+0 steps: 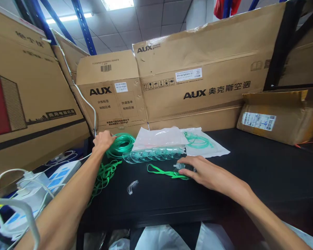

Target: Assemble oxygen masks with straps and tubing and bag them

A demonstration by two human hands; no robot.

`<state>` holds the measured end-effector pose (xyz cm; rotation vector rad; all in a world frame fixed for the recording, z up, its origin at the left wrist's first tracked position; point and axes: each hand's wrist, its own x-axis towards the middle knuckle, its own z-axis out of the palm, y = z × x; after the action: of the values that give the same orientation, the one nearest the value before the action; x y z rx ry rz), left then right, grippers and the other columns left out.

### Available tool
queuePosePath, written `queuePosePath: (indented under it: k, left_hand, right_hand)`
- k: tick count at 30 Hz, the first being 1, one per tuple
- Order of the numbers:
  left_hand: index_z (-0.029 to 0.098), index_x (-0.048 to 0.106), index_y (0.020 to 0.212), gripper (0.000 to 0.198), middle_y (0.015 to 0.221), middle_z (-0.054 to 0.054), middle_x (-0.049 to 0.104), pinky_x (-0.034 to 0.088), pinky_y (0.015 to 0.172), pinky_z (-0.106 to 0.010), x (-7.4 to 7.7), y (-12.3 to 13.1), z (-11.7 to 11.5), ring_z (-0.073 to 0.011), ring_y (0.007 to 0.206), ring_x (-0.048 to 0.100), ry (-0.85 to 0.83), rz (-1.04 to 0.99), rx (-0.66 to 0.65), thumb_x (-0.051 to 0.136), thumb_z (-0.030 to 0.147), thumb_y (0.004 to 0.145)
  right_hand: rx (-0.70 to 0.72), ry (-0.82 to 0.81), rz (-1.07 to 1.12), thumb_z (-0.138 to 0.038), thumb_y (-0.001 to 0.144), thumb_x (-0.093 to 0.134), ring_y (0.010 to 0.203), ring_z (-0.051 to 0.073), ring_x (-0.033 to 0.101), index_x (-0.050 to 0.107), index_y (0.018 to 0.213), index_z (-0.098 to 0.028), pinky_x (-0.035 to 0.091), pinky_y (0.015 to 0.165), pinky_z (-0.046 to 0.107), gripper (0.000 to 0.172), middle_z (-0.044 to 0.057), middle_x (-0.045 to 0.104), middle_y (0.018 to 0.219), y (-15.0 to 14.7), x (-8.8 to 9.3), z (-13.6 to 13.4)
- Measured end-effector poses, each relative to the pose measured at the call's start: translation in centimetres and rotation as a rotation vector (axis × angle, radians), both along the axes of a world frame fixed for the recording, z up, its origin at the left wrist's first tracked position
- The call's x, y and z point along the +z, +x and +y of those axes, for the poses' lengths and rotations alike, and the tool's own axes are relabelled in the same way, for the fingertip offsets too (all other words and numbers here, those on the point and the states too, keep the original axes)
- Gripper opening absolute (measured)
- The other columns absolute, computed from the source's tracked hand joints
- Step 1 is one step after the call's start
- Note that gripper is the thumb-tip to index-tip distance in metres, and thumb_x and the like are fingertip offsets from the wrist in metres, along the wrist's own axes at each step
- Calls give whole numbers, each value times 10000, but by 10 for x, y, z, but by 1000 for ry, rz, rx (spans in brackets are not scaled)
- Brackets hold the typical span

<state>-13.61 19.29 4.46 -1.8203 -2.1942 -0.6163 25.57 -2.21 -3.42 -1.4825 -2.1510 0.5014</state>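
Note:
My left hand reaches to the back left, its fingers closed at the edge of a coil of green plastic tubing. My right hand curls thumb and fingers around a small clear plastic mask, most of which the hand covers. From that mask a green elastic strap trails left across the black table. Behind it lies a row of overlapping clear green-tinted masks. A tangle of green elastic straps sits by my left forearm. Several thin metal strips lie near the front.
A white plastic bag rests behind the masks; beside it, another bag has thin green tubing on it. Cardboard boxes wall the back. An open carton stands right. Power strips and white cables crowd the left.

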Motion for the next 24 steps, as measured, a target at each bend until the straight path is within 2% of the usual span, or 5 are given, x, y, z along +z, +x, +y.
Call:
queuePosePath:
  k: [4, 10, 14, 18, 24]
  left_hand:
    - [206, 761, 1210, 479, 1145, -185, 739, 570, 870, -491, 22, 1, -8, -409, 1129, 671, 42, -57, 53, 698, 507, 842]
    - [209, 792, 1183, 443, 1134, -168, 743, 540, 939, -509, 51, 2, -25, -394, 1120, 667, 118, -70, 7, 712, 476, 839]
    - [163, 755, 1255, 454, 1126, -166, 723, 515, 970, -536, 59, 3, -39, -358, 1116, 640, 211, -71, -17, 630, 427, 909]
    - [169, 685, 1367, 493, 1127, -150, 727, 497, 1000, -513, 64, 4, -51, -307, 1087, 613, 336, -71, -12, 536, 423, 972]
    - [183, 667, 1393, 498, 1157, -138, 742, 451, 1066, -517, 75, 6, -62, -309, 1121, 605, 459, -49, 11, 485, 444, 1009]
  right_hand:
    - [-18, -19, -6, -637, 984, 469, 1413, 301, 503, 580, 1425, -344, 369, 1177, 441, 540, 54, 617, 1454, 0, 2, -1]
    - [-26, -34, -12, -642, 978, 475, 1409, 311, 510, 594, 1413, -344, 377, 1171, 442, 541, 56, 621, 1452, -1, 4, -1]
    - [-31, -36, -11, -654, 982, 459, 1403, 309, 516, 584, 1419, -349, 387, 1161, 440, 547, 59, 620, 1447, -1, 5, -2]
    - [-15, -22, -21, -639, 991, 458, 1414, 299, 504, 585, 1418, -333, 378, 1166, 428, 540, 60, 621, 1448, -1, 4, -2]
    - [-29, -26, -9, -649, 982, 468, 1408, 297, 516, 582, 1411, -367, 358, 1182, 430, 526, 40, 618, 1450, 0, 1, 1]
